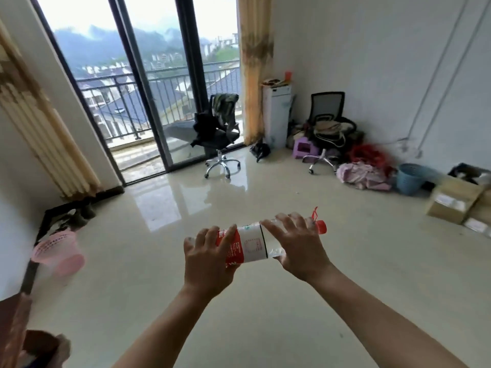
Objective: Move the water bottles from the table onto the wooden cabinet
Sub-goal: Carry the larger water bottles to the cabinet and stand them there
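Note:
I hold one clear water bottle (253, 243) with a red and white label and a red cap, lying sideways in mid-air over the floor. My left hand (210, 261) grips its bottom end, fingers curled round the red part of the label. My right hand (297, 245) grips the neck end, just short of the cap, which points right. No table or wooden cabinet top shows clearly; a brown wooden piece (13, 330) sits at the bottom left corner.
Glossy tiled floor (186, 197) stretches ahead. A pink basket (59, 251) sits on a dark frame at left. Two office chairs (218, 134) stand by the glass balcony doors and far corner, with clothes, a blue bin (410, 179) and cardboard boxes (451, 203) along the right wall.

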`<action>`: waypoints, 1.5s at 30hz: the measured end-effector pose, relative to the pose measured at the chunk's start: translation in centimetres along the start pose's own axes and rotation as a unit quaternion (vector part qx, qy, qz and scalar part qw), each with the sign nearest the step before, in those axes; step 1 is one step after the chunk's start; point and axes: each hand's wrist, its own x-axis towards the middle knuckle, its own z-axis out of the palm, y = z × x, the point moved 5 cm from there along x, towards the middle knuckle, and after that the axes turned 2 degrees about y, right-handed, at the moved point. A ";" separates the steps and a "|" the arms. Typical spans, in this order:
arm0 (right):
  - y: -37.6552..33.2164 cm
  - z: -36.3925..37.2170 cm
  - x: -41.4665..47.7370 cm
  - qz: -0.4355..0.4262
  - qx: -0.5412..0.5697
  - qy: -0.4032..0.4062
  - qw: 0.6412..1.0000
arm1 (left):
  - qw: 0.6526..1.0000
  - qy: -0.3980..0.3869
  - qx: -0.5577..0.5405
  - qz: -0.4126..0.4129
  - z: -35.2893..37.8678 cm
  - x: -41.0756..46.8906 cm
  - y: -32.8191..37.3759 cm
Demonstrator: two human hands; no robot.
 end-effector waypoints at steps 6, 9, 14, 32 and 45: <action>17.4 -3.3 -7.4 0.137 -0.038 0.006 0.990 | 0.990 0.002 -0.034 0.137 3.1 9.3 17.4; 25.6 -3.8 -11.2 0.208 -0.054 0.011 0.977 | 0.977 -0.006 -0.058 0.206 5.3 13.7 26.1; 36.8 -4.2 -16.7 0.303 -0.080 0.000 0.950 | 0.950 -0.027 -0.100 0.296 10.4 19.5 38.9; 70.1 -15.5 -43.0 0.627 -0.215 0.009 0.749 | 0.764 -0.022 -0.227 0.604 16.3 28.6 93.3; 96.2 -22.2 -61.3 0.650 -0.217 0.030 0.727 | 0.749 -0.009 -0.231 0.621 16.2 29.7 126.9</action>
